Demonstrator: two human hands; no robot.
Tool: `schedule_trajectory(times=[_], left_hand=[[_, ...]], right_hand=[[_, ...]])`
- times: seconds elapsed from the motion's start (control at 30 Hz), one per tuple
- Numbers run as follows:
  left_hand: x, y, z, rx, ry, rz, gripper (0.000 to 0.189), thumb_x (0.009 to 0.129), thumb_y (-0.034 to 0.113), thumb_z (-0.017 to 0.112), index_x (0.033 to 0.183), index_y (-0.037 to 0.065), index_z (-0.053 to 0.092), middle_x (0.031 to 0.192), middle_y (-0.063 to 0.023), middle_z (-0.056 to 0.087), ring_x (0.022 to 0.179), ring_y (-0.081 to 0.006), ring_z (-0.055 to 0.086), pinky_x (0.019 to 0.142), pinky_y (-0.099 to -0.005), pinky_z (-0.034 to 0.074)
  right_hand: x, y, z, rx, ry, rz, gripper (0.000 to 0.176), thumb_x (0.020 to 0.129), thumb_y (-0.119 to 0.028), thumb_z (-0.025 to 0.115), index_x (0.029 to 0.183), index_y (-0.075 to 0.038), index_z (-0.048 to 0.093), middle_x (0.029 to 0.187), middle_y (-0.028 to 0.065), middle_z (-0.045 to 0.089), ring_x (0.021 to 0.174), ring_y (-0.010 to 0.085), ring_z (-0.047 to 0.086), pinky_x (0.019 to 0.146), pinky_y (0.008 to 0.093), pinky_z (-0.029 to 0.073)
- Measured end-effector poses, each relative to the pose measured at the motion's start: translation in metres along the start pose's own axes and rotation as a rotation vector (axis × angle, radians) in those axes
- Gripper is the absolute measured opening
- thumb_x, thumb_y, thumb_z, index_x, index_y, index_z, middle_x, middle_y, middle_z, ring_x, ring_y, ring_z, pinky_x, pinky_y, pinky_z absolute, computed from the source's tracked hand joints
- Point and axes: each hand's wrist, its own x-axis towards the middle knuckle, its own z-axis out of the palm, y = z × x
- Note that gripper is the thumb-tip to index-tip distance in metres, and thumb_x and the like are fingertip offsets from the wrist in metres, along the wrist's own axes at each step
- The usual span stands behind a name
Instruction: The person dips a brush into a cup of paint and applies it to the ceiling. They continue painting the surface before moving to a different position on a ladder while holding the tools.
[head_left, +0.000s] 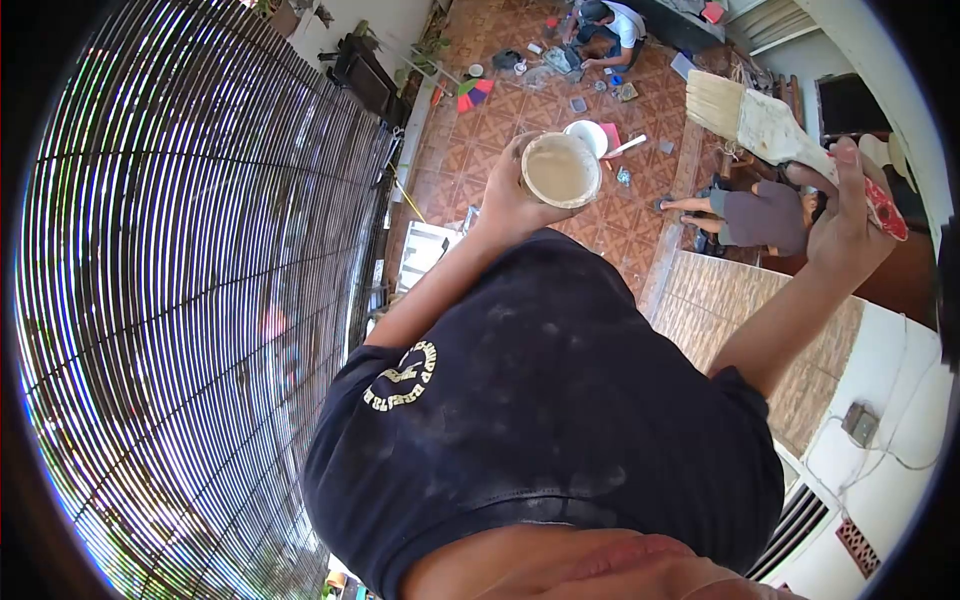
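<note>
One cup [560, 170], left hand [513, 203]; paintbrush [768, 124], right hand [846, 218].

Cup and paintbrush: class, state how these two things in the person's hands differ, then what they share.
The cup is round and filled with beige liquid; the paintbrush is long and flat, with pale bristles. The cup is held level in the left hand; the paintbrush slants in the right hand. The paintbrush has a red grip; the cup is pale. Both carry pale paint.
</note>
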Motion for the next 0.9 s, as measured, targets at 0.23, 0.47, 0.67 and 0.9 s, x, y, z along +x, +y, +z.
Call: schedule_trajectory(times=[0.23, 0.47, 0.67, 0.9], left_hand=[[0.002, 0.007, 0.008, 0.023, -0.108, 0.009, 0.085, 0.061, 0.024, 0.094, 0.129, -0.001, 0.049, 0.123, -0.0115, 0.061, 0.115, -0.0198, 0.060, 0.100, -0.0361, 0.047], [0.007, 0.020, 0.016, 0.025, -0.098, 0.123, 0.085, 0.061, 0.025, 0.091, 0.131, 0.002, 0.049, 0.120, -0.0136, 0.064, 0.113, -0.0237, 0.062, 0.098, -0.0369, 0.048], [0.005, 0.028, 0.022, 0.008, -0.121, 0.126, 0.081, 0.062, 0.022, 0.091, 0.130, 0.003, 0.051, 0.119, -0.0124, 0.064, 0.112, -0.0218, 0.063, 0.098, -0.0364, 0.048], [0.000, 0.032, 0.027, 0.050, -0.129, 0.197, 0.079, 0.063, 0.020, 0.090, 0.129, 0.002, 0.051, 0.118, -0.0116, 0.065, 0.110, -0.0211, 0.064, 0.096, -0.0349, 0.049]], right_hand=[[-0.040, 0.028, 0.021, 0.243, 0.003, 0.259, 0.024, 0.089, -0.012, 0.071, 0.089, 0.012, 0.066, 0.077, 0.0175, 0.067, 0.049, 0.0248, 0.066, 0.043, 0.0322, 0.056], [-0.057, 0.005, 0.038, 0.137, -0.131, 0.252, 0.027, 0.088, -0.014, 0.074, 0.090, 0.012, 0.068, 0.071, 0.0156, 0.067, 0.048, 0.0181, 0.065, 0.041, 0.0261, 0.050], [-0.066, -0.002, 0.057, -0.013, -0.286, 0.136, 0.018, 0.088, -0.012, 0.073, 0.090, 0.006, 0.071, 0.068, 0.0094, 0.069, 0.051, 0.0103, 0.063, 0.046, 0.0198, 0.044], [-0.076, 0.007, 0.071, -0.119, -0.430, 0.240, 0.018, 0.089, -0.015, 0.074, 0.088, 0.003, 0.073, 0.065, 0.0042, 0.068, 0.051, 0.0044, 0.059, 0.046, 0.0196, 0.042]])
